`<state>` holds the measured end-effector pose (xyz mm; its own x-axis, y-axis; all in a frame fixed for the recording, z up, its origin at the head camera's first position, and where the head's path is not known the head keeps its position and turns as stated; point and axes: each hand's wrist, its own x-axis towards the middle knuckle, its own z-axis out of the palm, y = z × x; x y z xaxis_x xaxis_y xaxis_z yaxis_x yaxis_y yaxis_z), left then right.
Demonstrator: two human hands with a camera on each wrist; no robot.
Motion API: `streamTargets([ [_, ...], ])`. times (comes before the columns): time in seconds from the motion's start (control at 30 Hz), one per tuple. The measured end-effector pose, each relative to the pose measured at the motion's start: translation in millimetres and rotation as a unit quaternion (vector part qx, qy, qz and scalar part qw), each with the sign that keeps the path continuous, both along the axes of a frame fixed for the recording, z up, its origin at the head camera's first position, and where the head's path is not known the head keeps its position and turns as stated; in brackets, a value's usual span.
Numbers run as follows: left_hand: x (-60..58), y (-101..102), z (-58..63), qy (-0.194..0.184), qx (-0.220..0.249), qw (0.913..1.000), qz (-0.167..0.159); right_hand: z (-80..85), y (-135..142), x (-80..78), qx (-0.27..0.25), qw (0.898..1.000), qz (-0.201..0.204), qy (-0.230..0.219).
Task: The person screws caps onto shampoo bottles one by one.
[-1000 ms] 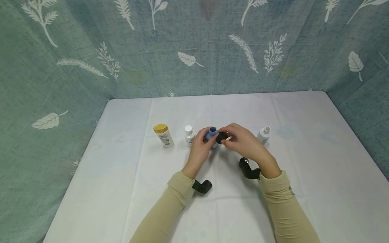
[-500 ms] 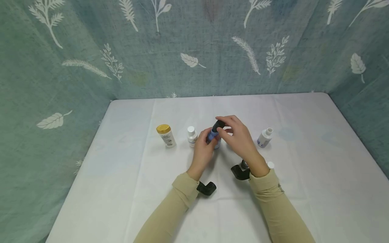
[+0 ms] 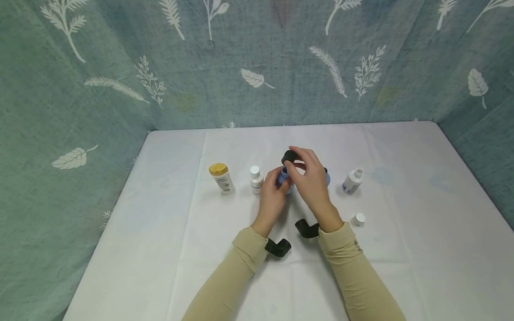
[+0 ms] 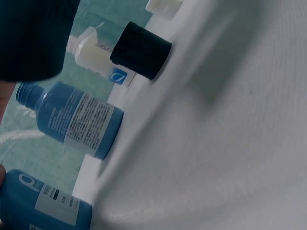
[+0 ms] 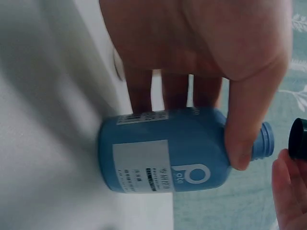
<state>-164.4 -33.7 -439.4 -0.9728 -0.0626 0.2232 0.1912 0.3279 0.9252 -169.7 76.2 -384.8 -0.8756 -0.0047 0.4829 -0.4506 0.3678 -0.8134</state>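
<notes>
In the head view my left hand [image 3: 273, 191] grips a blue bottle [image 3: 285, 177] round its body, its threaded mouth uncovered. My right hand [image 3: 309, 178] pinches a black cap [image 3: 289, 157] just above that mouth. A gap shows between cap and threaded neck [image 5: 264, 141] in the right wrist view, where the left thumb [image 5: 240, 148] lies near the bottle's shoulder. A second blue bottle [image 4: 79, 117], also uncapped, stands upright on the table; the right hand partly hides it in the head view. Beyond it another black cap [image 4: 141, 50] sits on the table.
Left of the hands stand a yellow-capped bottle [image 3: 221, 177] and a white-capped small bottle [image 3: 256, 179]. To the right are an uncapped white bottle [image 3: 353, 180] and a loose white cap [image 3: 359, 219]. Black wrist camera mounts [image 3: 279, 248] jut out below the hands.
The right hand has raised the black cap from beside the blue bottle to above its mouth, overlapping the neck midway. The right forearm has swung left, uncovering the white cap and second blue bottle.
</notes>
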Motion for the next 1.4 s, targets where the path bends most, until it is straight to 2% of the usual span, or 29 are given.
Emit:
streamTargets([
  [0.3, 0.3, 1.4, -0.5, 0.017, 0.012, 0.9996, 0.018, -6.5, -6.0, 0.6, -0.018, 1.0, 0.003, -0.005],
  [0.63, -0.4, -0.8, 2.2, 0.027, 0.006, 0.9993, 0.027, -9.0, -9.3, 3.9, -0.017, 1.0, 0.008, 0.016],
  [1.1, -0.1, -1.3, -5.2, 0.042, -0.008, 0.9988, 0.026, -19.5, -8.3, 6.5, 0.026, 0.999, 0.0, -0.035],
  [1.4, 0.0, 0.0, -8.4, 0.047, -0.005, 0.9986, 0.025, -21.8, -6.8, 6.9, 0.054, 0.998, 0.005, -0.039],
])
